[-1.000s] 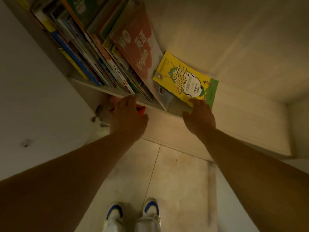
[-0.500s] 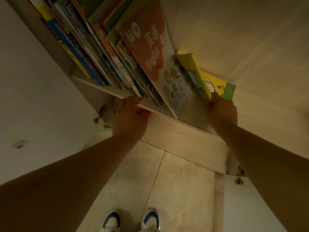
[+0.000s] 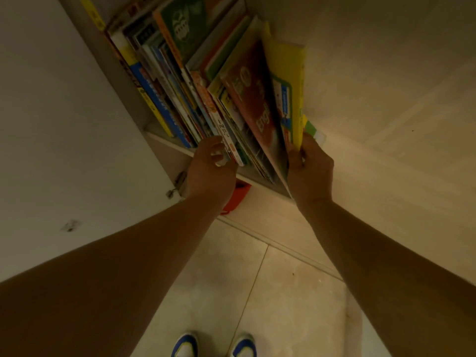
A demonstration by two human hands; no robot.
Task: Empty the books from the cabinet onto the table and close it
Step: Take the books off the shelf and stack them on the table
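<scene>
The row of books (image 3: 195, 99) stands packed on the cabinet shelf (image 3: 170, 144), spines leaning toward the left wall of the compartment. At the right end of the row a red English textbook (image 3: 253, 99) tilts against its neighbours, and just beside it stands the yellow workbook (image 3: 288, 73), now upright on its lower edge. The right hand (image 3: 310, 171) grips that yellow workbook at its bottom corner, thumb on the near cover and fingers curled round behind it. The left hand (image 3: 210, 166) reaches at the shelf's front edge with fingers loosely curled at the foot of the middle spines; I cannot tell whether it has hold of any one book.

Below the shelf, partly hidden by the left wrist, an orange-red object (image 3: 237, 199) sits in the lower compartment. A metal hinge (image 3: 176, 185) shows at the left, where the open white door (image 3: 64, 124) takes up that side. Pale floor tiles (image 3: 257, 292) and two blue-and-white shoes (image 3: 213, 346) lie beneath.

A second ago the yellow workbook lay flat, cover up, to the right of the row; since then the right hand has stood it up against the red textbook. The left hand has risen from under the shelf edge to the spines.
</scene>
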